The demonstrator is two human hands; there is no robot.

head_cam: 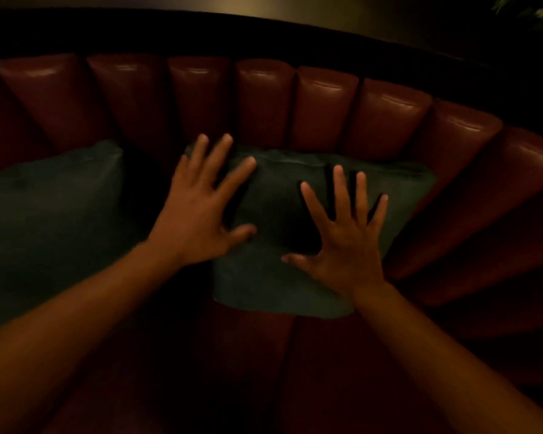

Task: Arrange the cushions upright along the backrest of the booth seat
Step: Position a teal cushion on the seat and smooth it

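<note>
A dark green cushion (282, 195) leans against the channelled red leather backrest (264, 101) of the booth seat, in the middle of the view. My left hand (201, 211) lies flat over its left part with fingers spread. My right hand (342, 245) is spread flat over its right lower part. Neither hand grips anything. A second dark green cushion (47, 214) stands at the left against the backrest, partly behind my left forearm.
The curved backrest bends round to the right (470, 183). The dark red seat (264, 371) lies below the cushions. A dark ledge (264, 36) runs along the top of the backrest, with plant leaves (530, 10) at the top right. The light is dim.
</note>
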